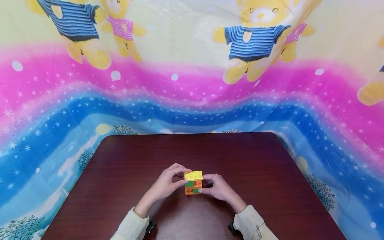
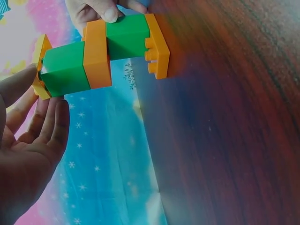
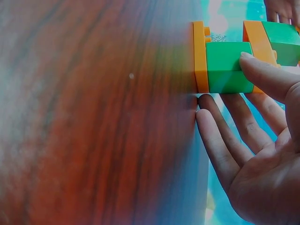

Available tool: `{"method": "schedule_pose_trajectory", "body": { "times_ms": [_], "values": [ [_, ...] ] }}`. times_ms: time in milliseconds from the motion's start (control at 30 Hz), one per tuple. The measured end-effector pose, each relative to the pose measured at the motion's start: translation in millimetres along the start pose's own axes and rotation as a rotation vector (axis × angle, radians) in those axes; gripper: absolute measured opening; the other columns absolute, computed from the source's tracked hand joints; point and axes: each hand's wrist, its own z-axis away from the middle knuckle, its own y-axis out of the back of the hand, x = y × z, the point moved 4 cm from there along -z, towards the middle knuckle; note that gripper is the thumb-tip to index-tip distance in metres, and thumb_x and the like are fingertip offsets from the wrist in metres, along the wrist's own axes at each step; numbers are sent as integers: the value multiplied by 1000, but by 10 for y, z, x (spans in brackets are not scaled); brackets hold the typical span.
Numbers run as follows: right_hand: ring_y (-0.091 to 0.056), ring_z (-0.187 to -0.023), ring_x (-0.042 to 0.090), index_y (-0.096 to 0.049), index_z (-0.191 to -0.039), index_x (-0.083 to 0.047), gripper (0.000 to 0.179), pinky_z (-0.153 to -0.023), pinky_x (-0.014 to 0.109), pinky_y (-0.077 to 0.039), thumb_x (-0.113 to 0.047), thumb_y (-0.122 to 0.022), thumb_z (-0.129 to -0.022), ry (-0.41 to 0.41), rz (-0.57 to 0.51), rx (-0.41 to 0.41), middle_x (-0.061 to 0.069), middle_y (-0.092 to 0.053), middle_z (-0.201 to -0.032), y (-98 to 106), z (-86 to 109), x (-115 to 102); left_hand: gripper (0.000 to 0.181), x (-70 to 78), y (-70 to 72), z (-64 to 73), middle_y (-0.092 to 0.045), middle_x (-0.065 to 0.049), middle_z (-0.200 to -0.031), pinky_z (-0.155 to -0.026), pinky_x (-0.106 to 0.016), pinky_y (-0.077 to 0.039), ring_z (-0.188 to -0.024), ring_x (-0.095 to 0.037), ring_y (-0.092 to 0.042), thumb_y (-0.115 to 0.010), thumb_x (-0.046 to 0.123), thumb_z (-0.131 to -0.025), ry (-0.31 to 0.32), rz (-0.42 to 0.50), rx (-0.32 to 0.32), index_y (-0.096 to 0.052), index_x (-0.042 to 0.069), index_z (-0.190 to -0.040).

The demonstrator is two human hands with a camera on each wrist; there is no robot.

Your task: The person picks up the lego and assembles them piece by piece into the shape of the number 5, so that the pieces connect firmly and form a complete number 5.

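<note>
A stack of toy building bricks stands near the middle of the dark table. On top lies a yellow studded brick [image 1: 194, 175]; below it come an upper green brick [image 2: 65, 69], an orange plate [image 2: 97, 54], a lower green brick [image 3: 229, 68] and an orange base plate [image 2: 161, 47]. My left hand [image 1: 165, 181] pinches the yellow brick from the left, thumb in front and fingers behind. From the right, my right hand [image 1: 220, 187] holds the lower green brick, its thumb on the front face. The other fingers reach behind the stack.
The reddish-brown table [image 1: 135, 153] extends around the stack. Behind it and along both sides hangs a cloth [image 1: 192, 86] printed with bears and snowflakes. Light sleeves [image 1: 132, 225] cover both forearms, with a dark strap at each wrist.
</note>
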Motion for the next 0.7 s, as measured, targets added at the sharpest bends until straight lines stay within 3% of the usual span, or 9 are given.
{"method": "schedule_pose_trajectory", "body": {
  "times_ms": [367,533,700],
  "values": [
    [-70,-97,14,-75,-121,-24,34,-89,44,-58,-25,-84,-89,-2,22,5,-3,-75,-113,-9,14,-8,36,-43,-39,31,-67,12,-121,-98,-49,-56,-104,-11,-67,-74,21,-97,25,55,3,-69,25,-132],
    [-70,-97,14,-75,-121,-24,34,-88,42,-59,-25,-84,-89,2,22,5,-4,-75,-113,-6,18,-12,35,-63,-64,39,-67,11,-122,-99,-52,-56,-105,-16,-69,-73,22,-98,32,77,5,-68,29,-131],
    [-71,-97,15,-75,-120,-23,33,-87,40,-59,-25,-84,-89,12,18,6,-3,-75,-113,-1,16,-19,33,-78,-77,37,-66,8,-124,-97,-40,-58,-108,-23,-70,-73,21,-99,40,110,-1,-67,30,-130]
  ]
}}
